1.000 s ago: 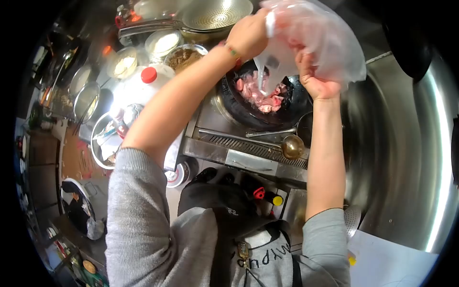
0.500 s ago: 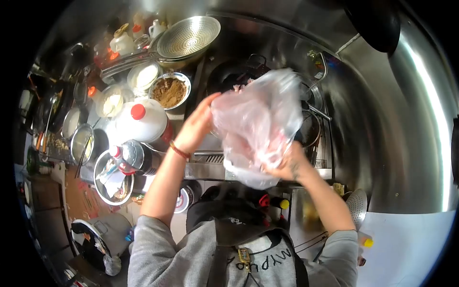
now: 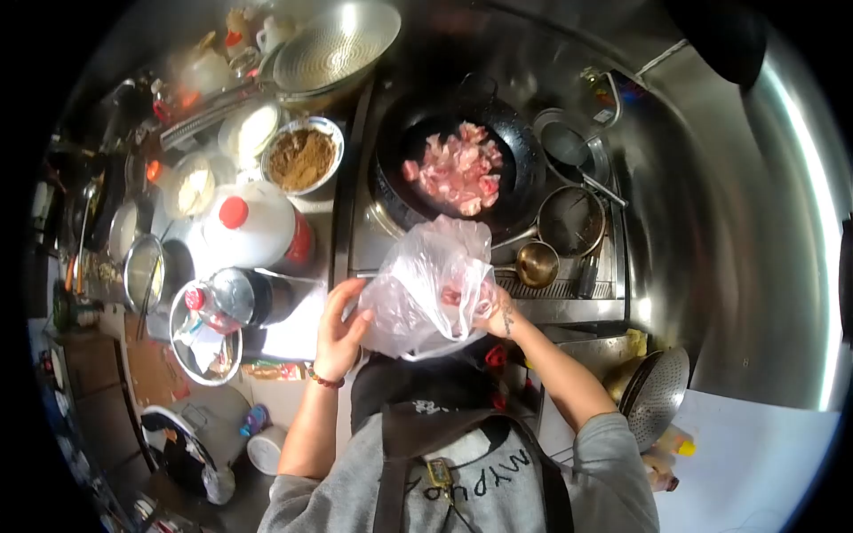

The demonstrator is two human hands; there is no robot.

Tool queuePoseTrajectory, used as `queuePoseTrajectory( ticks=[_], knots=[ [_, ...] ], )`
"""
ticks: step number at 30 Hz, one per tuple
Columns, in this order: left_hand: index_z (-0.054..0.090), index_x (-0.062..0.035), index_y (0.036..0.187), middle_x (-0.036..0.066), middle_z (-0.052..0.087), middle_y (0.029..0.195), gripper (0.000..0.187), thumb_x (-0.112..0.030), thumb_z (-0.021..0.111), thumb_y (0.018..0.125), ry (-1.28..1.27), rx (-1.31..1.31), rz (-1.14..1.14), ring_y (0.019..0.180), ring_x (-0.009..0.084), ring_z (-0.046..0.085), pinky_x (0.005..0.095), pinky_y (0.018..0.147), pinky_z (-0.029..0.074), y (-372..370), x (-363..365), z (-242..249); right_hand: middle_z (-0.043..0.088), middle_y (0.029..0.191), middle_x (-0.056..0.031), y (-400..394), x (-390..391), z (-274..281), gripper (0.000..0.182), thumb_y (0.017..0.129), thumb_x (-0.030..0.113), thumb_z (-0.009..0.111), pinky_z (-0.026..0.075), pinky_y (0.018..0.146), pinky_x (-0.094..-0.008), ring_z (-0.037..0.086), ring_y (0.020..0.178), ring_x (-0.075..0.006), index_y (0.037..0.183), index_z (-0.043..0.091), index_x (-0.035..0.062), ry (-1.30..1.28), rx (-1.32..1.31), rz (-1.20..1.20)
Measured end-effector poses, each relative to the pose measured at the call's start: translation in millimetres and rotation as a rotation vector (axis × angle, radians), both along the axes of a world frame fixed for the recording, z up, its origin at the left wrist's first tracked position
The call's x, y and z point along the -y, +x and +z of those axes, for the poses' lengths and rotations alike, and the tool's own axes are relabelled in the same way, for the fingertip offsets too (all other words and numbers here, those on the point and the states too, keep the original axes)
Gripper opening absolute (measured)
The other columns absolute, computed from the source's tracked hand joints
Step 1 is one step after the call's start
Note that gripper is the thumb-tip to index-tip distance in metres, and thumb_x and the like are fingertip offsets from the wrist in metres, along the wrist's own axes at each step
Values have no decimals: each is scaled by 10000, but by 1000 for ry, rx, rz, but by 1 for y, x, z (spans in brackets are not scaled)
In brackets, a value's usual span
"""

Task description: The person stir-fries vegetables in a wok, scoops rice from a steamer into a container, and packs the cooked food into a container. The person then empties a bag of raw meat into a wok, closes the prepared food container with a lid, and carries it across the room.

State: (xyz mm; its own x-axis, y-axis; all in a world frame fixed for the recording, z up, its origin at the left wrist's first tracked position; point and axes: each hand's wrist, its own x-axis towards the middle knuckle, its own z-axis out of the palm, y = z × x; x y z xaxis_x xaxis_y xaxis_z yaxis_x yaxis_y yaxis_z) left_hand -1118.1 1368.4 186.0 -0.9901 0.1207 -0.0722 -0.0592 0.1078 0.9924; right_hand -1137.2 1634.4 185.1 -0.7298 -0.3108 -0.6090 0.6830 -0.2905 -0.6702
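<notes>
Bag (image 3: 413,289) lowered, right hand (image 3: 498,313) clutching, left (image 3: 338,333) curved

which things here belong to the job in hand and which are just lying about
Belonging, it seems:
- plastic bag
- raw meat chunks
- black wok

Apparently lying about:
- red-capped jug
- bowl of brown powder
- brass-coloured ladle
- long-handled strainer

A dark apron (image 3: 426,433) covers a black-lettered grey sweatshirt (image 3: 490,508).
</notes>
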Motion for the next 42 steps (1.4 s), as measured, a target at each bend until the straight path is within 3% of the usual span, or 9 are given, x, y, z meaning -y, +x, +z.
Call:
queuePoseTrajectory(
  ticks=[5, 9, 12, 17, 19, 21, 25, 32, 42],
  knots=[
    [348, -142, 1287, 281, 59, 1358, 985, -332, 822, 445, -511, -413, -123, 1268, 408, 115, 457, 1024, 151, 19, -11, 55, 569, 940, -84, 5, 3, -16, 505, 586, 182, 754, 420, 833, -321, 534, 921, -190, 1010, 524, 33, 400, -653, 576],
    [472, -159, 1192, 195, 218, 1341, 736, -87, 737, 509, -947, -256, -273, 1125, 353, 403, 363, 827, 434, -8, -8, 60, 587, 879, -86, -29, 26, -3, 563, 550, 184, 726, 451, 748, -301, 558, 818, -179, 1040, 499, 26, 246, -674, 931],
    [538, -90, 1038, 134, 498, 1059, 493, 40, 644, 575, -746, -214, -258, 778, 258, 556, 307, 610, 465, -10, -1, 38, 586, 886, -127, -56, 22, -12, 596, 539, 190, 707, 460, 739, -336, 571, 840, -247, 1059, 476, 13, 511, -661, 1045],
    [530, -46, 948, 71, 551, 773, 290, 58, 585, 683, -298, 193, -333, 551, 119, 507, 239, 457, 396, -10, -7, 59, 545, 1027, -188, -59, -7, -51, 683, 598, 209, 680, 465, 760, -382, 557, 912, -325, 1187, 384, 27, 1230, -808, 872],
    [516, -29, 940, 29, 519, 735, 202, 36, 553, 753, 104, 438, 8, 515, 42, 434, 181, 423, 342, -12, -16, 78, 561, 1008, -189, -68, -23, -5, 609, 644, 219, 661, 464, 757, -388, 562, 902, -329, 1165, 424, 12, 1166, -1176, 701],
    [495, -14, 969, 15, 517, 759, 197, 30, 532, 780, 177, 385, 57, 528, 35, 422, 167, 421, 328, -8, -17, 71, 585, 973, -169, -116, -38, 34, 550, 658, 237, 662, 465, 771, -374, 571, 898, -309, 1130, 478, 25, 700, -550, 802],
    [483, -6, 998, 53, 546, 805, 233, 32, 539, 774, 562, 331, 331, 529, 64, 450, 192, 424, 349, -2, -30, 82, 566, 1017, -161, -221, -66, -33, 565, 642, 195, 667, 463, 787, -362, 566, 919, -307, 1164, 475, 92, 1431, -874, 429],
    [496, 33, 968, 97, 531, 861, 201, 26, 553, 776, 398, 322, 373, 553, 92, 486, 214, 450, 413, 13, -43, 94, 458, 1129, -210, -291, -79, -161, 527, 580, 205, 703, 449, 777, -394, 524, 936, -376, 1058, 481, 212, 1581, -852, 469],
    [493, 32, 983, 86, 528, 874, 217, 26, 554, 774, 413, 314, 383, 608, 97, 498, 218, 494, 426, 12, -32, 87, 607, 832, -140, -270, -97, -3, 516, 558, 368, 739, 458, 723, -325, 589, 795, -280, 947, 531, 100, 1480, -847, 205]
  ],
)
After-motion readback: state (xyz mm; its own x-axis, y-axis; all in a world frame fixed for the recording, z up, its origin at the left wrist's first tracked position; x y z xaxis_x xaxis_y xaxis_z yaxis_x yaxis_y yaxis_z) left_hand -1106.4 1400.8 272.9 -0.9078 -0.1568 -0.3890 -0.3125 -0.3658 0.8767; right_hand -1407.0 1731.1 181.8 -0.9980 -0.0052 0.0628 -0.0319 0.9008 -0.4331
